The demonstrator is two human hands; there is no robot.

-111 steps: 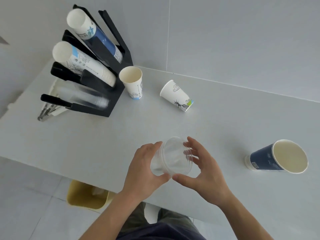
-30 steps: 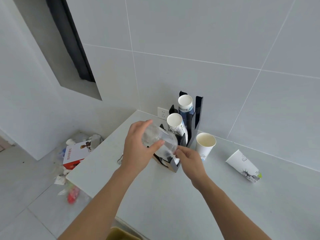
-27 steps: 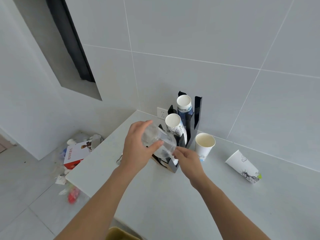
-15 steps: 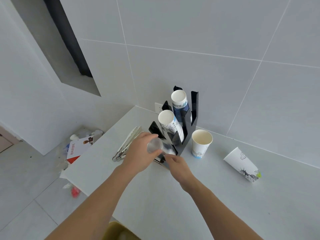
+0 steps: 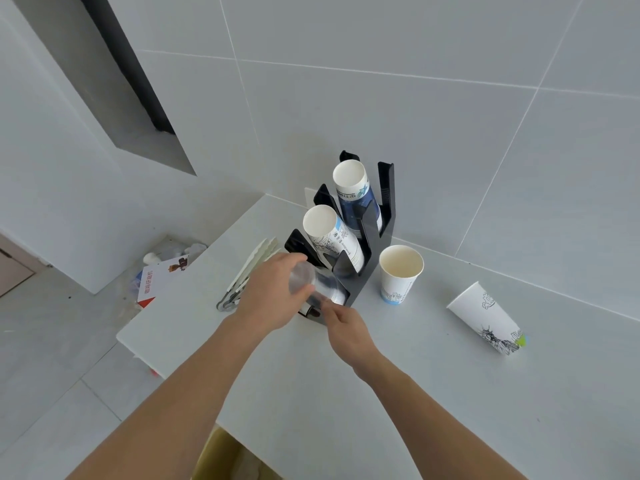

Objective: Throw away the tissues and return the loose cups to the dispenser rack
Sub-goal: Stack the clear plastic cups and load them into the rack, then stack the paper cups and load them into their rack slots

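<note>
1. Clear plastic cup [image 5: 304, 280]: lies on its side at the lowest slot of the black dispenser rack [image 5: 372, 237], base toward the camera, mouth end in among the clear cups already in that slot.
2. Left hand [image 5: 268, 292]: grip clamped on the clear plastic cup, fingers curled over the top of its base end, thumb under.
3. Right hand [image 5: 346, 325]: down at the front foot of the rack, fingertips against its lower edge. Fingers bent, but whether they pinch anything cannot be told from this angle.
4. Rack's upper slots: blue paper cup stack [image 5: 355, 192] highest, white printed paper cup stack [image 5: 329, 233] below it, both tilted with mouths toward the camera.
5. Loose cups on the worktop [image 5: 381, 410]: one white paper cup [image 5: 400, 273] upright just beside the rack on its right; one white printed cup [image 5: 486, 318] on its side, well apart to the right.
6. Left of the rack: a flat pale bundle [image 5: 249, 271] near the worktop edge; what it is cannot be told.
7. Worktop is pale grey, set in a corner of large grey wall tiles.
8. Floor at left: red-and-white box [image 5: 159, 282] among small litter. Yellow bin [image 5: 221, 455] partly visible under the near edge.
</note>
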